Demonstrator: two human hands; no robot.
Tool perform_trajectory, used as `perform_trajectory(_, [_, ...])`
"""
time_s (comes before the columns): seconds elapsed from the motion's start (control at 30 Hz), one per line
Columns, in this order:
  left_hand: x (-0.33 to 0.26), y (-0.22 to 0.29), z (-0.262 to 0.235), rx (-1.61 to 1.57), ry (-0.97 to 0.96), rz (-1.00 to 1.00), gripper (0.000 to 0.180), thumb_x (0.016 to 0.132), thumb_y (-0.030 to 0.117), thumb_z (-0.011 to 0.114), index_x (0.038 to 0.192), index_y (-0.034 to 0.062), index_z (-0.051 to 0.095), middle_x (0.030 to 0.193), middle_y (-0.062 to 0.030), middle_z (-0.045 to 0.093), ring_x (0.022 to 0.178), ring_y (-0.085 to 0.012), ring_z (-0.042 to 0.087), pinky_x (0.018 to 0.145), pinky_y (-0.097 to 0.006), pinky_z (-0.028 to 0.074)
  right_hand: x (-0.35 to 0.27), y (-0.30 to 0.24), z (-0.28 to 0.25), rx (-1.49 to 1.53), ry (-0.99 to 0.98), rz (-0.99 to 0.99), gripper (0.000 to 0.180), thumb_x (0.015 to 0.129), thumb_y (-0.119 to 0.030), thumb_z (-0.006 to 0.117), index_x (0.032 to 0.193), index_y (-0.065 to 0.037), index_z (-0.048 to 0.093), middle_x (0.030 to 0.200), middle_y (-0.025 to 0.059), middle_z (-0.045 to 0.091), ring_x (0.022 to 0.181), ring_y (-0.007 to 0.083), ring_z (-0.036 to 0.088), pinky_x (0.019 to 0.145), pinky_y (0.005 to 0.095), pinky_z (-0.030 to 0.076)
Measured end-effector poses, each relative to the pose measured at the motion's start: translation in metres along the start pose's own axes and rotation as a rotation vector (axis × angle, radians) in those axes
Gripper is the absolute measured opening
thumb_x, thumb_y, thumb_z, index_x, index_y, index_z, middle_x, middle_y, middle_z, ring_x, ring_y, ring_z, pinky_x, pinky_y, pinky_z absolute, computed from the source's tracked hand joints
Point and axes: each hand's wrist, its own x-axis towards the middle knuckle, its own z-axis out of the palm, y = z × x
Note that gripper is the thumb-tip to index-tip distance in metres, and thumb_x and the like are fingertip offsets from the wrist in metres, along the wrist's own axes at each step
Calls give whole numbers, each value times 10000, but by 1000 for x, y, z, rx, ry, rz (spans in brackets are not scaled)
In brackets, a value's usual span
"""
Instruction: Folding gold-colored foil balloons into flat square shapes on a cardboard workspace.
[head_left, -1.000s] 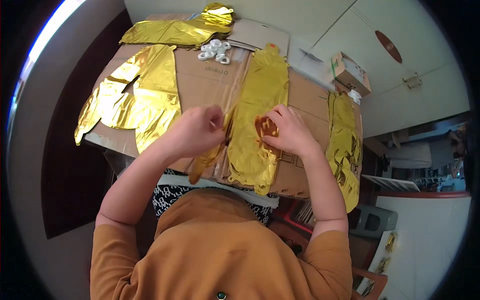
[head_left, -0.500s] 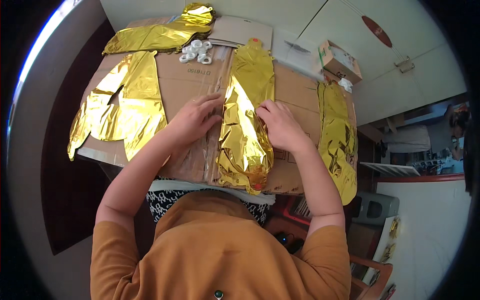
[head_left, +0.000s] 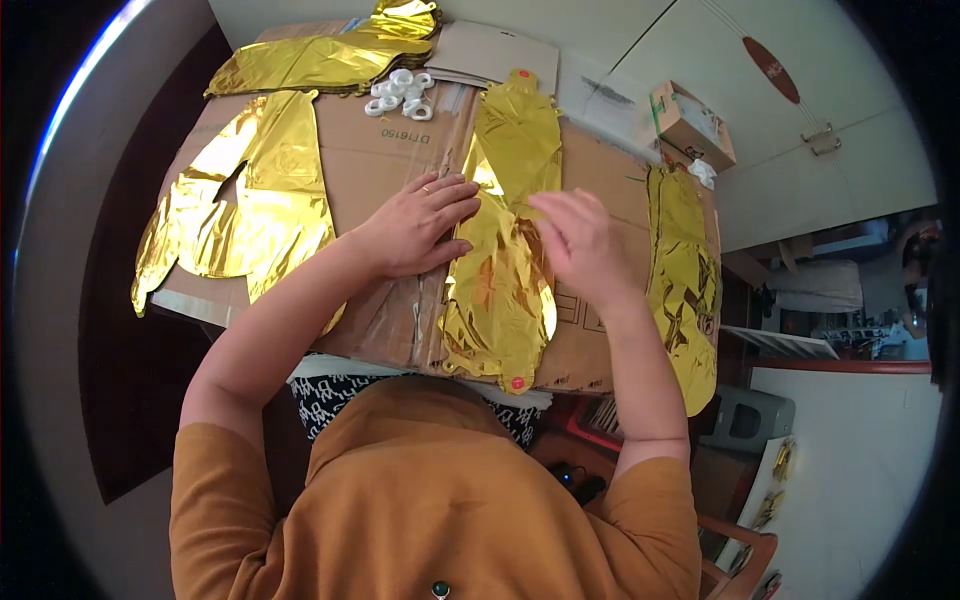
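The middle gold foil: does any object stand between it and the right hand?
Nothing visible stands between the middle foil and the right hand at its right edge; blur hides whether they touch. The left hand is at the left edge; the white rings lie farther back.

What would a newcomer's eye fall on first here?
Probably the shiny gold foil strip mid-table on the cardboard, with the left grip at its left edge and the blurred right grip by its right side. Next, the wide gold foil piece to its left, and the small pile of white rings toward the back.
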Motion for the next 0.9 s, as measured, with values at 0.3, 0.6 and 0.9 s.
perform_trajectory(0.3, [10,-13,-6,-103,46,51,391,967,185,616,1316,15,581,1417,-186,555,1304,-374,526,1125,-482,385,-24,-73,56,-4,-147,-106,455,807,-251,782,1206,-63,669,1260,134,614,1072,311,600,922,433,485])
perform_trajectory(0.6, [42,-57,-1,22,119,128,320,947,231,657,1190,23,668,1281,-117,662,1200,-311,612,1112,-463,425,-26,-70,60,-67,-144,-162,493,825,-329,766,1217,-47,669,1239,140,624,1030,281,563,863,407,456])
perform_trajectory(0.9, [52,-81,1,149,64,82,479,945,369,662,1287,34,655,1385,-127,629,1365,-293,509,1223,-481,299,-31,-74,59,-63,-199,-117,510,841,-334,762,1264,-68,663,1314,143,622,1116,310,577,920,435,477])
